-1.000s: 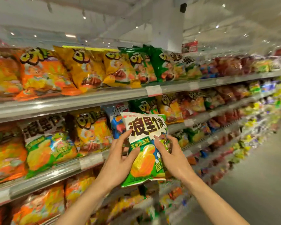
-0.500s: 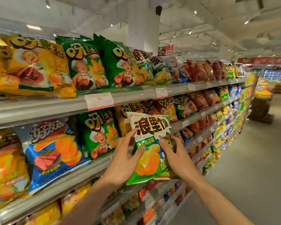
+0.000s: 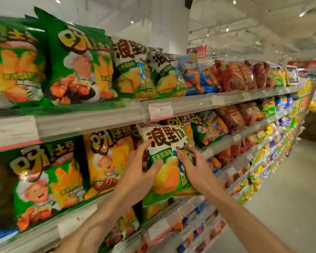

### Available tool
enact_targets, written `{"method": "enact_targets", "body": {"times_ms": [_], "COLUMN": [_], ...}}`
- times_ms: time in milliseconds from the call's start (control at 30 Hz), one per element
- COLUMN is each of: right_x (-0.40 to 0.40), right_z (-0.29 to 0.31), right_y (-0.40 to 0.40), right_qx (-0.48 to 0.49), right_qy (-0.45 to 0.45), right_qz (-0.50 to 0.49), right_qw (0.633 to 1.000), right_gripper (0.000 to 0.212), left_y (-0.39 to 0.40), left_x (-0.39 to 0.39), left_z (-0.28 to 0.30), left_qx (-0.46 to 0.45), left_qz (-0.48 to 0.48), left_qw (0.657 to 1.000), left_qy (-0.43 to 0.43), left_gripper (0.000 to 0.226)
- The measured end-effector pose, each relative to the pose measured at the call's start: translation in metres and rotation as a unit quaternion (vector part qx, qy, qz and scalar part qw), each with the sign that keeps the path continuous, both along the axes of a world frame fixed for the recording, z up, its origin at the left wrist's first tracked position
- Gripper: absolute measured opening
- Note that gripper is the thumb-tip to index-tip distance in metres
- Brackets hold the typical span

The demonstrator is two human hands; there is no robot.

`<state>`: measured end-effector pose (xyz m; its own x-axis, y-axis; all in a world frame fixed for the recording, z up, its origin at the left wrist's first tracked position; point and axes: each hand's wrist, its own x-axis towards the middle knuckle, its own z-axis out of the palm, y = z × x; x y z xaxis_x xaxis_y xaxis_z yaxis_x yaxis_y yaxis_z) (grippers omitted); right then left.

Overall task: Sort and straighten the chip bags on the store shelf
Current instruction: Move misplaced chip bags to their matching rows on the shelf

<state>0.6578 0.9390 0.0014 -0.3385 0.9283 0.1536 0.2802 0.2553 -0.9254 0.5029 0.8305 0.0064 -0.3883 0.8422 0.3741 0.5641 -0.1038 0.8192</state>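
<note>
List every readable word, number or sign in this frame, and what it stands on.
"浪里个浪": held bag, between left hand and right hand.
"玉米浓汤味": same bag, green band.
"呀!土豆": yellow bag.
"5": handwritten on price tag.
Red hanging sign and other tags' print: too blurred.

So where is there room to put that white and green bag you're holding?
No clear gap shows. The top shelf is packed, with two matching bags squeezed between green and blue bags. The middle shelf looks full too. Both hands, left and right, hold the white and green bag.
</note>
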Motion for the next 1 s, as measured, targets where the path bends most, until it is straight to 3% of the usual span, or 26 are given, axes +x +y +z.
{"method": "enact_targets", "body": {"times_ms": [100,200,333,400,533,633,833,1000], "right_x": [0.004,0.020,0.043,0.051,0.052,0.045,0.006,-0.035], "right_z": [-0.003,-0.005,-0.007,-0.005,0.005,0.008,0.015,0.003], "right_y": [0.040,0.087,0.150,0.175,0.197,0.191,0.176,0.196], "right_qx": [0.013,0.012,-0.008,-0.012,-0.016,-0.009,0.030,0.151], "right_qy": [0.000,0.011,0.031,0.027,0.040,0.040,-0.016,-0.173], "right_qz": [0.034,0.073,0.141,0.159,0.218,0.264,0.333,0.309], "right_qw": [0.999,0.997,0.989,0.987,0.975,0.964,0.942,0.923], "right_gripper": [0.073,0.064,0.072,0.066,0.050,0.054,0.050,0.057], "left_y": [0.028,0.068,0.120,0.136,0.150,0.144,0.097,0.055], "left_x": [0.014,0.034,0.068,0.084,0.100,0.101,0.087,0.084], "left_z": [-0.002,-0.007,-0.006,-0.003,0.006,0.008,0.014,0.012], "left_qx": [0.006,0.013,0.023,0.023,0.017,0.023,0.063,0.050], "left_qz": [0.034,0.074,0.133,0.156,0.200,0.223,0.314,0.349], "left_qw": [0.999,0.997,0.991,0.987,0.977,0.971,0.944,0.935], "left_qy": [0.021,0.026,-0.023,-0.036,-0.067,-0.084,-0.085,-0.046], "left_gripper": [0.061,0.060,0.058,0.056,0.057,0.066,0.065,0.065]}}
